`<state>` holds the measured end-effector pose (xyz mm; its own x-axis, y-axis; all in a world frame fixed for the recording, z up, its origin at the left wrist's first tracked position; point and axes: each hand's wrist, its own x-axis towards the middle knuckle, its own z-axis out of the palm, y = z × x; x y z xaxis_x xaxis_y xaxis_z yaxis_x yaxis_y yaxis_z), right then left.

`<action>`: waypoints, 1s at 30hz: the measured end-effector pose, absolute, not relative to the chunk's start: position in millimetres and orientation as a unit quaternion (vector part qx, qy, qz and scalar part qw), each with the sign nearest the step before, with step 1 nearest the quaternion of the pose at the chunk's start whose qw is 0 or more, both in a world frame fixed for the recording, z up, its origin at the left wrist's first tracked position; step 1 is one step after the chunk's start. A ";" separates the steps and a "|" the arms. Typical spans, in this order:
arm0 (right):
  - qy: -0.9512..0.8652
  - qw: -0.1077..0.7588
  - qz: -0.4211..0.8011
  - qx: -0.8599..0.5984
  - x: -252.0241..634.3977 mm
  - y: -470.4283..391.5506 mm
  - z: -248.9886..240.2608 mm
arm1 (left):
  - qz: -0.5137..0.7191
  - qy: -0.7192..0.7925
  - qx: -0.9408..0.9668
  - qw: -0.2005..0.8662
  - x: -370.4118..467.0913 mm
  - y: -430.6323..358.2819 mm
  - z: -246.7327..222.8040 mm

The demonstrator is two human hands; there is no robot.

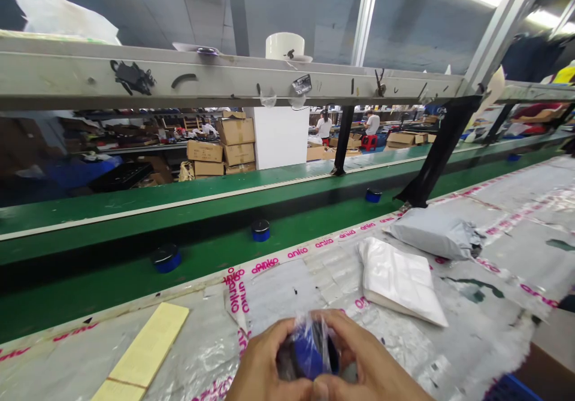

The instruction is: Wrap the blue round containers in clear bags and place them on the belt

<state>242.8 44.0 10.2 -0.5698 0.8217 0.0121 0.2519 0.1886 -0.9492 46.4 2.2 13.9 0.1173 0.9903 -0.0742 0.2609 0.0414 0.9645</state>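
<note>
Between my two hands is a small blue and black round object (309,353) wrapped in a clear plastic bag, low in the middle of the view. My left hand (265,362) curls around its left side. Around the right side goes my right hand (359,353), and the thumbs meet in front. Fingers cover part of the object, so its kind is not clear. Similar blue round pieces with dark tops, one of them a blue piece (260,230), sit on the green conveyor belt (215,251) beyond the table.
A stack of clear plastic bags (402,281) lies right of my hands, with a grey plastic package (433,233) behind it. On the left is a yellow paper strip (144,353). A metal shelf beam (224,81) crosses above the belt. A black post (442,149) stands at right.
</note>
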 end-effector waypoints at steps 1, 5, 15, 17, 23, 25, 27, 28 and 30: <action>-0.707 0.278 0.533 -0.373 241.5 44.1 10.8 | 0.397 0.549 0.563 0.474 47.1 1.3 12.2; -0.586 0.333 0.643 -0.364 233.8 43.5 9.8 | 0.484 0.502 0.460 0.550 46.1 -1.3 7.3; -0.485 0.449 0.680 -0.318 219.8 37.8 -7.4 | 0.503 0.537 0.374 0.565 41.8 5.1 -5.5; -0.473 0.468 0.675 -0.320 216.9 37.1 -9.6 | 0.498 0.522 0.378 0.580 42.6 5.2 -11.9; -0.610 0.444 0.566 -0.333 223.0 38.0 -14.9 | 0.516 0.490 0.408 0.572 50.2 3.0 -4.5; -0.689 0.429 0.476 -0.339 226.1 38.7 -15.7 | 0.517 0.475 0.424 0.572 52.3 2.3 4.7; -0.732 0.429 0.403 -0.343 226.5 39.1 -13.8 | 0.511 0.480 0.452 0.552 51.5 2.1 12.4; -0.738 0.436 0.382 -0.345 225.6 39.2 -11.2 | 0.505 0.485 0.466 0.541 49.8 2.3 15.1; -0.733 0.454 0.373 -0.342 222.7 39.6 -3.0 | 0.485 0.490 0.482 0.541 44.7 2.5 17.3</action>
<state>222.7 39.6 -3.0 -0.3539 0.8405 0.4103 0.1641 0.4877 -0.8575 44.7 2.5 17.3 0.0490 0.9969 -0.0618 -0.0532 0.0644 0.9965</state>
